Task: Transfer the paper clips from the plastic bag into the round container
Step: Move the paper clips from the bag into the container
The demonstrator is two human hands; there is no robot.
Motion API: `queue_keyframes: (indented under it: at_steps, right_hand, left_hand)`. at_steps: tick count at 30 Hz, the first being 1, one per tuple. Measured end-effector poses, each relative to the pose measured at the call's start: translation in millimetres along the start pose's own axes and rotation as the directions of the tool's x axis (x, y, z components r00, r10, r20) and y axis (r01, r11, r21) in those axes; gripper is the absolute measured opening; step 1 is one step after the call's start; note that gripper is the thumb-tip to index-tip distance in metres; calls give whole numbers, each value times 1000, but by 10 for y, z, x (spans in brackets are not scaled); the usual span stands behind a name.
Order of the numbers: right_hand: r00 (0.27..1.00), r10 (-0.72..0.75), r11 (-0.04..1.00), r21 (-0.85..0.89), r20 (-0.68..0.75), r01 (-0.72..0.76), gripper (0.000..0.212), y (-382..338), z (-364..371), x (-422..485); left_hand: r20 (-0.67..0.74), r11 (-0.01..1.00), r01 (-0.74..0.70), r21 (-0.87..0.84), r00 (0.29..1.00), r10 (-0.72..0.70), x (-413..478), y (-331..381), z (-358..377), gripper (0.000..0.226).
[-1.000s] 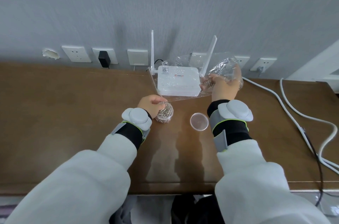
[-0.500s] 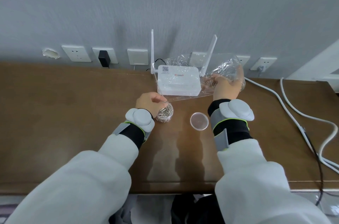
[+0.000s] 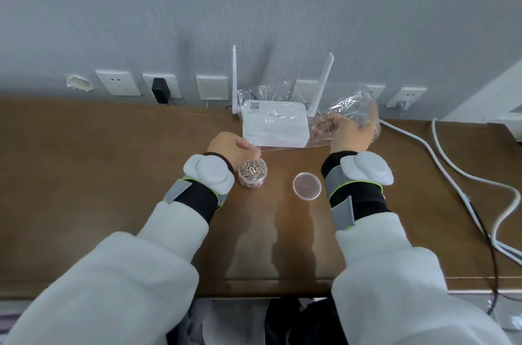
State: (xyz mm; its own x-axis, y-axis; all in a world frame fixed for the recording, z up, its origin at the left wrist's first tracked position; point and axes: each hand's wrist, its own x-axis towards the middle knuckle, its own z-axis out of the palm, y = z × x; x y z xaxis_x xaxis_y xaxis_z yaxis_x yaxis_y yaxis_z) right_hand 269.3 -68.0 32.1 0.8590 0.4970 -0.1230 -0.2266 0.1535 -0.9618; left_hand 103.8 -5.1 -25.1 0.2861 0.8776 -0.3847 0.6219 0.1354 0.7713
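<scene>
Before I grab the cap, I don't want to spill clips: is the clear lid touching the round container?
Apart. The head view shows a strip of bare table between the lid and the round container.

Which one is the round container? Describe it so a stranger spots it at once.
On the brown desk, look in front of the white router by the wall. The round container stands just nearer than the left hand. Unlike the flat, empty clear lid to its right, it is piled with metal paper clips.
</scene>
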Motion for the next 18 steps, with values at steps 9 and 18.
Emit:
queue_keyframes:
  at_steps: [9, 18]
  right_hand:
    - [1000, 17, 1000, 14, -12, -17, 74, 2, 2, -4]
    - [998, 19, 1000, -11, -58, -20, 72, 24, -40, 54]
  left_hand:
    - [3, 979, 36, 202, 999, -38, -30, -71, 45, 16]
    - [-71, 992, 26, 120, 997, -18, 1, -173, 140, 21]
